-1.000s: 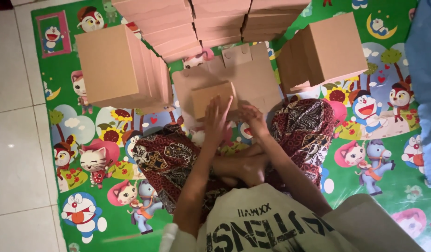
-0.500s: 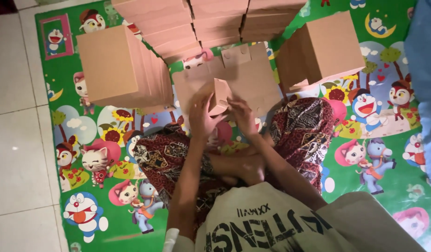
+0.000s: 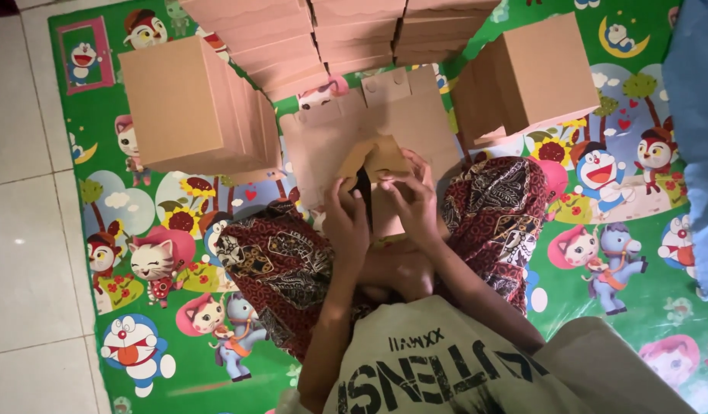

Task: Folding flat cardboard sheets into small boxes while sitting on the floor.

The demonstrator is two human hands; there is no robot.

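So the whole scene sits on a big green cartoon play mat (image 3: 216, 322) spread over a white tiled floor (image 3: 24, 230), and I'll place everything off the small half-folded cardboard box (image 3: 373, 172) in the middle, since that's what both hands are on

Biggest stuff first: past the small box, at the far edge of the mat, there's a row of stacked flat cardboard (image 3: 331, 34). To the left of the small box stands a tall stack of made-up boxes (image 3: 189, 107), and to its right another stack of boxes (image 3: 534, 77), tilted a bit. Directly under and behind the small box lies a flat cardboard sheet (image 3: 323, 146) on the mat. Nearer the person than the box are their knees in a dark red patterned cloth (image 3: 281, 264), one on each side

Now the key bit: the small box sits straight ahead of the person, held up off the mat between the two hands, its open dark mouth facing back toward them. Its long axis seems to run away from the body, though it's hard to be sure with the flaps in the way. The left hand (image 3: 346, 218) is curled around the box's left wall from below, gripping it. The right hand (image 3: 411, 199) is clasped on the right side with fingers (image 3: 392, 182) pressing a flap near the top edge. Both hands are touching it, about equally close, so neither has to reach
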